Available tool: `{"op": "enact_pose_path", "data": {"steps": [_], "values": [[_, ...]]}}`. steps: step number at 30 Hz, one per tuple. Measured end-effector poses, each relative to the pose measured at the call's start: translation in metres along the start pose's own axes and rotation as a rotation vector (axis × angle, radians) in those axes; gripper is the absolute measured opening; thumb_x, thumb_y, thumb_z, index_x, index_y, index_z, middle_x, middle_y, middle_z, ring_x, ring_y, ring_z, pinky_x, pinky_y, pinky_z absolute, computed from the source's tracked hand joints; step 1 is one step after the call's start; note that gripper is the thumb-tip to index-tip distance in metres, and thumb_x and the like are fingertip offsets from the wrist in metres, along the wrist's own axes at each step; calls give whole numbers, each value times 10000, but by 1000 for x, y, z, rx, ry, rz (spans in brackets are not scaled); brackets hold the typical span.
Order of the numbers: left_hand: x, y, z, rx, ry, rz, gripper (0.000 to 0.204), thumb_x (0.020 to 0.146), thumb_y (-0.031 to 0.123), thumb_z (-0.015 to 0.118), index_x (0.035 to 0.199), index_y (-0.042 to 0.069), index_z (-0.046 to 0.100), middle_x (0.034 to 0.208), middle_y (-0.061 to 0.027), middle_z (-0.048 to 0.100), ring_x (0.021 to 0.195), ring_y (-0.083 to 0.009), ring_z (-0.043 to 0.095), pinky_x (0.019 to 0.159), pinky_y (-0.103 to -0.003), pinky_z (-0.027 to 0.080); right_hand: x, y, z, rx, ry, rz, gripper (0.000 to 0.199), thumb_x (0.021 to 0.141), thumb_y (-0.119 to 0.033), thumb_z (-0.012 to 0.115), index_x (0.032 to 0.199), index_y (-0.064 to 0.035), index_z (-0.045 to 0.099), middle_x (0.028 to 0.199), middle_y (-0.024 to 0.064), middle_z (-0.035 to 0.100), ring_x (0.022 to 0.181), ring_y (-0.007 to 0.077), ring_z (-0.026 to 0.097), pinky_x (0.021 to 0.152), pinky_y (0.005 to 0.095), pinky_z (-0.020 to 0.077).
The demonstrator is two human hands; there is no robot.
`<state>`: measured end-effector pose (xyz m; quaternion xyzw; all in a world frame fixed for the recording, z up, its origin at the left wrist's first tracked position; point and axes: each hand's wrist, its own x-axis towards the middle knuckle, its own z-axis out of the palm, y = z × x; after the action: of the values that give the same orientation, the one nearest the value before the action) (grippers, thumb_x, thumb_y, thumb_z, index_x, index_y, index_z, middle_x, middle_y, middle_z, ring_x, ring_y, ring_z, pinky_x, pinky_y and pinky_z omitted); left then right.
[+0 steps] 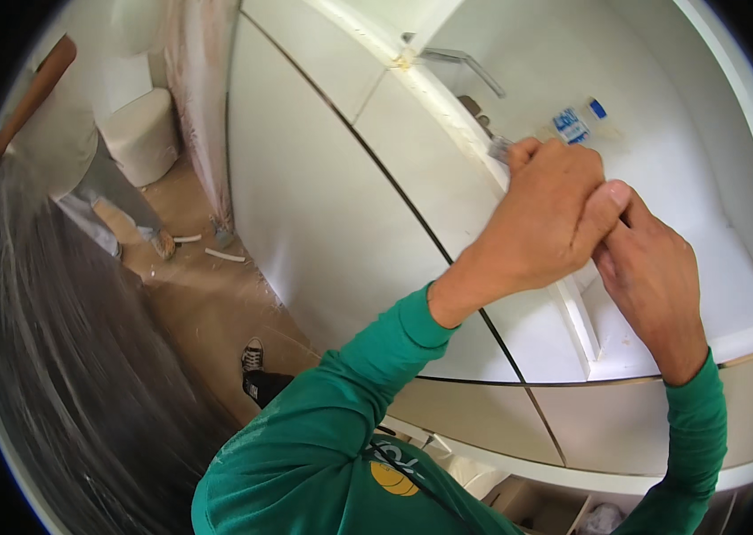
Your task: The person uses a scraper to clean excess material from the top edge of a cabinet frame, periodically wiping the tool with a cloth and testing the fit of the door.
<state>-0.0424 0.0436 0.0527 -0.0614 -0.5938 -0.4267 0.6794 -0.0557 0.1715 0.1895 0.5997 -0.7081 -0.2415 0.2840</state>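
My left hand (550,201) and my right hand (653,272) meet over a white raised edge (448,107) of the light panelling. Both are closed, with the left thumb lying against the right hand's fingers. A short, clear greyish piece (500,149) pokes out beside the left hand's fingers; its kind and how far it runs into the grip are hidden. Whatever the right hand grips is covered by the fingers. Just beyond the hands, a clear plastic bottle (574,123) with a blue cap and a blue-and-white label lies in the white recess (662,178).
A bent metal bar (466,61) and a small brownish object (474,109) are near the raised edge. At left, dark plastic sheeting (47,357) covers a surface, and another person (60,134) stands behind it. White strips (225,256) litter the brown floor (189,303).
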Motion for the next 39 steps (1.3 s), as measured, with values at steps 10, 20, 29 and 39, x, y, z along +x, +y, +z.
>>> {"op": "enact_pose_path", "data": {"steps": [10, 20, 29, 39], "values": [[-1, -3, -6, -12, -5, -45, 394, 1154, 344, 518, 858, 84, 541, 814, -77, 449, 816, -271, 434, 904, -448, 320, 6, 0, 5, -37, 22, -17, 257, 921, -122, 795, 1158, -63, 714, 1150, 76, 695, 795, 318, 715, 676, 435, 595], [3, -8, -13, -76, 23, -64, 375, 1140, 324, 530, 854, 83, 553, 815, -82, 467, 820, -275, 451, 916, -450, 331, 17, -3, 3, -42, 42, -57, 289, 895, -98, 809, 1168, -59, 720, 1132, 86, 698, 777, 320, 711, 668, 434, 595], [4, -9, -17, -43, 10, -72, 337, 1123, 306, 543, 889, 65, 580, 827, -92, 513, 819, -293, 467, 923, -452, 337, 17, -5, 10, -8, 110, -98, 270, 880, -110, 807, 1118, -50, 696, 1110, 100, 685, 755, 302, 686, 671, 421, 587], [5, -3, -14, 29, -80, -76, 358, 1170, 309, 465, 939, 68, 595, 870, -77, 531, 866, -285, 481, 1012, -437, 339, 10, -2, 8, -33, 30, -29, 194, 966, -198, 768, 1061, -46, 694, 1084, 98, 681, 771, 295, 730, 645, 430, 611]]}}
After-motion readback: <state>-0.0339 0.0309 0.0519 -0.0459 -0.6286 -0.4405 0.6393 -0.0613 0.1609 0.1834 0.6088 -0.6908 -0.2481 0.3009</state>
